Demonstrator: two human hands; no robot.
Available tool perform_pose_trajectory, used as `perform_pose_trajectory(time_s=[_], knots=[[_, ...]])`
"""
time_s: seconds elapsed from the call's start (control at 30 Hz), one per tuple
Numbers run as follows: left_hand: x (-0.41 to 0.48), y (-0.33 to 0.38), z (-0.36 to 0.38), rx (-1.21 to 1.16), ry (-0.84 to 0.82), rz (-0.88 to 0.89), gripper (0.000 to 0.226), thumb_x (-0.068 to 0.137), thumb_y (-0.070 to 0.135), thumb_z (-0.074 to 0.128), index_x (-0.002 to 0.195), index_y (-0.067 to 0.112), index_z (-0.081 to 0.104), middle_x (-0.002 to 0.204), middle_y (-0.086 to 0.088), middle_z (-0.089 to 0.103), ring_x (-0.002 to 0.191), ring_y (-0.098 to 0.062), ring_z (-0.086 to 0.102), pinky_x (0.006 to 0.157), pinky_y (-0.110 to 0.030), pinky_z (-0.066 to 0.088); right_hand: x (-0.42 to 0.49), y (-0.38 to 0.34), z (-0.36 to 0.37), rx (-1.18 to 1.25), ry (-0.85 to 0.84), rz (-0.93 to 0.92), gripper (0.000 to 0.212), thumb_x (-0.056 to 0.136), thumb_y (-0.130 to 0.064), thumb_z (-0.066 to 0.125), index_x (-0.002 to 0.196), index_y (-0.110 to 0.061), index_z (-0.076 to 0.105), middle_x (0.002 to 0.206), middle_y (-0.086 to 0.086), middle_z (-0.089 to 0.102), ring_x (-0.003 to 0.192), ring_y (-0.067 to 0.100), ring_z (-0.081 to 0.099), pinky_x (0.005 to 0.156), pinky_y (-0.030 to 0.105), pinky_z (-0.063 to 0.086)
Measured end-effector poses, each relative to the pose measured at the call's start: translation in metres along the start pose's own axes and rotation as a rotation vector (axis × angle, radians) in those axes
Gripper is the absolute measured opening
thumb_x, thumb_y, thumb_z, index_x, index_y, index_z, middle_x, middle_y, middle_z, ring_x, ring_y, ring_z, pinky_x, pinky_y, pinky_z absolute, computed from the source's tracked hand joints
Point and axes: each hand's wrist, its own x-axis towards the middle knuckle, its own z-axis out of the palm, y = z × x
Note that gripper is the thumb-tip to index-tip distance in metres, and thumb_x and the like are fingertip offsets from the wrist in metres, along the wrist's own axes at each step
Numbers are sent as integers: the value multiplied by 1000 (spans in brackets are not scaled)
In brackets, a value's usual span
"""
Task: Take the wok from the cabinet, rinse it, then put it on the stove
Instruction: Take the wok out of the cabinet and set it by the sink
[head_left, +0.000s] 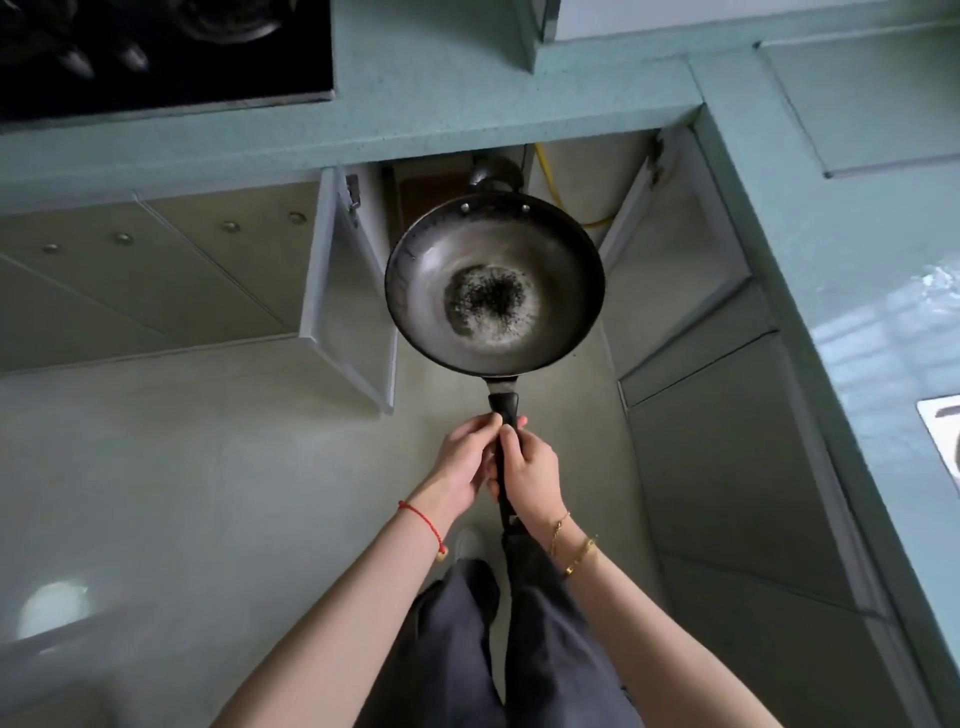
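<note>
A dark metal wok (493, 288) with a blackened patch in its bowl hangs level in front of the open cabinet (447, 176), above the floor. Its long black handle (504, 410) points toward me. My left hand (465, 460) and my right hand (530, 470) both grip the handle, side by side, fingers curled round it. The black stove (156, 52) lies on the counter at the upper left. A corner of the sink (943, 431) shows at the right edge.
The green counter (467, 119) runs along the top and turns down the right side. Two cabinet doors (348, 291) stand open either side of the wok. A yellow hose (550, 182) hangs inside the cabinet. My legs and the pale floor lie below.
</note>
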Motion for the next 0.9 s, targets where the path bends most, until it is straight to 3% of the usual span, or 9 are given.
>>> perform_pose_trajectory(time_s=[0.07, 0.17, 0.27, 0.4, 0.53, 0.67, 0.73, 0.83, 0.9], knots=[[-19, 1, 6, -44, -62, 26, 22, 101, 14, 49, 92, 11, 69, 85, -2, 78, 50, -11, 64, 37, -18, 40, -19, -6, -9, 42, 27, -19, 47, 103, -25, 42, 69, 5, 51, 54, 15, 60, 50, 24, 54, 60, 45, 51], [-41, 5, 19, -81, -165, 38, 19, 101, 9, 48, 95, 8, 66, 86, -5, 78, 62, -10, 72, 50, -21, 50, -43, -16, -26, 116, 64, -43, 45, 103, -25, 42, 70, 6, 49, 49, 11, 57, 43, 20, 51, 51, 33, 45], [-53, 13, 37, -32, -238, 51, 16, 100, 10, 50, 100, 7, 65, 90, -7, 79, 71, -14, 72, 63, -26, 48, -56, -31, -46, 176, 119, -53, 45, 103, -25, 43, 71, 6, 47, 47, 9, 56, 39, 20, 49, 45, 27, 41], [-56, 30, 66, 22, -327, 62, 16, 100, 10, 51, 100, 8, 67, 93, -7, 78, 75, -14, 74, 68, -26, 52, -55, -49, -70, 238, 191, -55, 45, 103, -27, 44, 75, 8, 49, 50, 11, 56, 41, 22, 50, 45, 31, 41], [-48, 48, 102, 89, -389, 77, 18, 99, 11, 53, 110, 3, 65, 102, -13, 75, 80, -18, 70, 73, -30, 46, -42, -64, -97, 307, 273, -60, 45, 103, -27, 44, 75, 9, 47, 52, 10, 55, 45, 23, 51, 48, 34, 42], [-29, 68, 146, 168, -458, 85, 22, 99, 15, 54, 114, 3, 65, 103, -11, 77, 77, -19, 71, 60, -26, 52, -15, -79, -128, 355, 369, -63, 48, 103, -28, 44, 74, 10, 48, 53, 11, 56, 46, 24, 51, 48, 33, 41], [-14, 80, 172, 227, -481, 87, 21, 98, 17, 56, 112, 5, 66, 102, -8, 78, 74, -25, 62, 55, -26, 47, 5, -88, -146, 362, 421, -57, 50, 103, -29, 44, 74, 11, 47, 53, 12, 56, 48, 22, 51, 50, 32, 42], [11, 96, 210, 293, -513, 95, 22, 97, 19, 58, 112, 4, 64, 106, -8, 77, 86, -23, 49, 68, -29, 38, 34, -101, -173, 376, 495, -53, 53, 103, -30, 44, 76, 15, 48, 62, 27, 56, 57, 27, 50, 58, 44, 45], [26, 109, 239, 339, -534, 100, 23, 96, 21, 58, 111, 5, 65, 108, -8, 77, 86, -22, 51, 67, -28, 39, 54, -109, -194, 389, 543, -43, 52, 103, -29, 44, 77, 15, 51, 71, 36, 59, 59, 30, 50, 63, 52, 48]])
